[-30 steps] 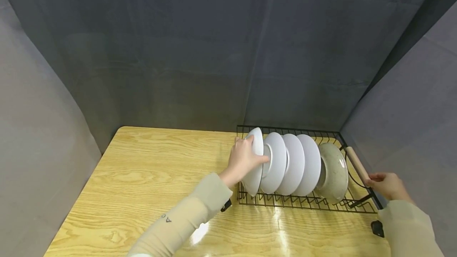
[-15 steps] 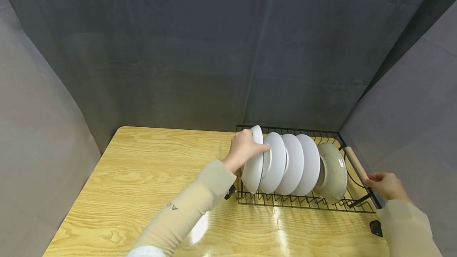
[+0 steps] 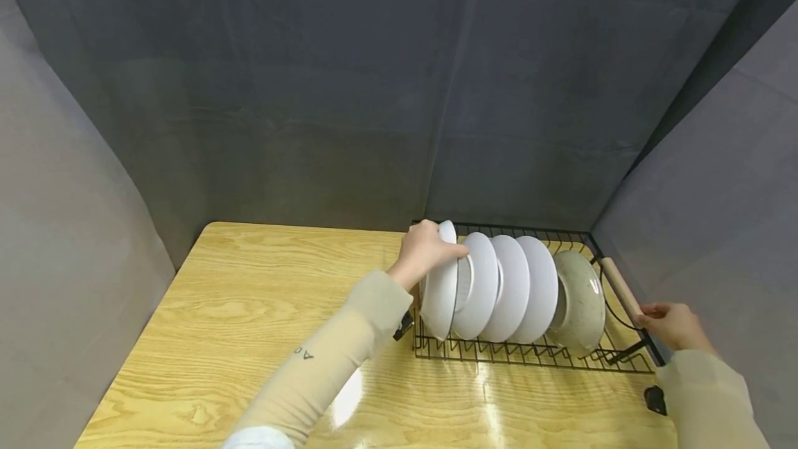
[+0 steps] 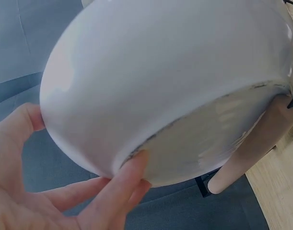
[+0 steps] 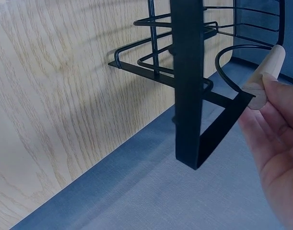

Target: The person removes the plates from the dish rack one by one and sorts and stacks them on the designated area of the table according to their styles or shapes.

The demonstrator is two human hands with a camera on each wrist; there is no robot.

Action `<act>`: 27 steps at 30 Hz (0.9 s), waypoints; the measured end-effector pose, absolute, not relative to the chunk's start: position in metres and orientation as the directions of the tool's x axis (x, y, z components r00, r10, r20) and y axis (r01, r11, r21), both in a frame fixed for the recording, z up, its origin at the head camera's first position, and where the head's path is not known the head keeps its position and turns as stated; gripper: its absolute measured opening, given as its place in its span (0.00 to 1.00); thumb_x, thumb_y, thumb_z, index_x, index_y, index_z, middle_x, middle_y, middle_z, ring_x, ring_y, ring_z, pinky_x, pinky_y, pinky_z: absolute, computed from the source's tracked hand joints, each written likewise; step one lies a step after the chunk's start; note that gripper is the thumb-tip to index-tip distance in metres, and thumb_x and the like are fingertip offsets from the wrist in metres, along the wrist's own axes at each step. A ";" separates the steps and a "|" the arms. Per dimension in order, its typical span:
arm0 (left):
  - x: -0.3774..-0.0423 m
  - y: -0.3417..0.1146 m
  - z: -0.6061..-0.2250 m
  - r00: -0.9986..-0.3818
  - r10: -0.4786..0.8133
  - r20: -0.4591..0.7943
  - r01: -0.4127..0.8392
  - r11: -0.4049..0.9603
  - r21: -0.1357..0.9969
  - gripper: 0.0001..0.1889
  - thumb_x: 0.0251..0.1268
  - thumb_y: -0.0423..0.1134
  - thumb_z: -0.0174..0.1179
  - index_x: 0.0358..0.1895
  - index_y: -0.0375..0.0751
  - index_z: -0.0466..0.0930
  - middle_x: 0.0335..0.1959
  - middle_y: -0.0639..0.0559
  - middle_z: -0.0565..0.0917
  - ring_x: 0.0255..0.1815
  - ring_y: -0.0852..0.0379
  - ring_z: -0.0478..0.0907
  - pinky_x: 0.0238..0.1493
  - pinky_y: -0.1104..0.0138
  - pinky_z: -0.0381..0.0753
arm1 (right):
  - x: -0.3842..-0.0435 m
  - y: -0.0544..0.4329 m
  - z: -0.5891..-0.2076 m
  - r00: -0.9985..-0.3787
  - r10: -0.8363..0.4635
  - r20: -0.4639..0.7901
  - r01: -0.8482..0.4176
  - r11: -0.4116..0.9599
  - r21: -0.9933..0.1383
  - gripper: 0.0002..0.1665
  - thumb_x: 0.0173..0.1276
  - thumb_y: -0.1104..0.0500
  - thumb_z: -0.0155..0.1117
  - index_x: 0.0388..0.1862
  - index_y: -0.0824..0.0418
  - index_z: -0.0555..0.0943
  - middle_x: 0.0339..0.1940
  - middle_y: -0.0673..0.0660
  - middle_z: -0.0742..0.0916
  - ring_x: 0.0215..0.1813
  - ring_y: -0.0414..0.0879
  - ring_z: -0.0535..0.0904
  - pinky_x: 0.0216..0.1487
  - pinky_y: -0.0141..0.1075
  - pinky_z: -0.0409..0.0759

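Observation:
At the left end of a black wire dish rack (image 3: pixel 536 352), my left hand (image 3: pixel 425 251) grips a white bowl (image 3: pixel 441 303) standing on edge. The left wrist view shows one digit at the rim of this bowl (image 4: pixel 136 72) and other fingers at its foot ring. My right hand (image 3: pixel 676 328) pinches the near end of the light wooden handle (image 3: pixel 620 288) on the rack's right side. In the right wrist view, that handle (image 5: pixel 267 72) sits between thumb and fingers beside the black frame (image 5: pixel 188 86).
Several white dishes (image 3: pixel 539 289) stand on edge in a row right of the held bowl, then a speckled grey-green bowl (image 3: pixel 582 307). Another wooden handle (image 4: pixel 251 148) is on the rack's left side. Dark cloth (image 3: pixel 312 89) hangs behind the wood-grain table (image 3: pixel 249 310).
My left hand has shifted a little toward the back of the rack, its grip moving up the white bowl. The bowl has barely moved. My right hand stays on the handle.

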State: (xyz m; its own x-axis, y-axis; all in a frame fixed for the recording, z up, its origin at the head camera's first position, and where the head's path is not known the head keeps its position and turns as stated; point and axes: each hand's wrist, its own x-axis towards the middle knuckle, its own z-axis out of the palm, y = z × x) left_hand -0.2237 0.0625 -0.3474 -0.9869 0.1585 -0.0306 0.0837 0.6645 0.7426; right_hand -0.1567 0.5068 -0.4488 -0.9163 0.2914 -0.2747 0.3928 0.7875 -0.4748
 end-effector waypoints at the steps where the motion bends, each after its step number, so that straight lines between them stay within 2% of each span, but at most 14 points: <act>1: -0.224 0.063 -0.347 -0.987 0.159 -0.033 0.083 0.663 0.744 0.18 0.41 0.50 0.68 0.20 0.41 0.73 0.20 0.51 0.75 0.23 0.56 0.72 0.20 0.69 0.73 | -0.157 0.507 -0.449 -0.915 0.295 -0.276 0.397 0.787 -0.473 0.38 0.63 0.48 0.59 0.55 0.81 0.66 0.47 0.79 0.75 0.48 0.73 0.69 0.42 0.61 0.70; 18: -0.229 0.063 -0.336 -0.984 0.122 -0.128 -0.015 0.662 0.750 0.20 0.42 0.49 0.67 0.32 0.36 0.76 0.27 0.47 0.77 0.28 0.52 0.75 0.25 0.66 0.77 | -0.156 0.500 -0.444 -0.923 0.292 -0.251 0.379 0.803 -0.460 0.35 0.65 0.50 0.58 0.54 0.81 0.68 0.47 0.79 0.74 0.47 0.73 0.69 0.42 0.61 0.70; 27: -0.230 0.065 -0.335 -0.986 0.118 -0.121 -0.010 0.676 0.737 0.22 0.41 0.49 0.67 0.36 0.35 0.76 0.29 0.47 0.77 0.30 0.51 0.74 0.27 0.66 0.76 | -0.157 0.499 -0.444 -0.924 0.294 -0.246 0.378 0.809 -0.450 0.33 0.65 0.51 0.58 0.53 0.81 0.68 0.46 0.79 0.75 0.47 0.73 0.69 0.42 0.61 0.70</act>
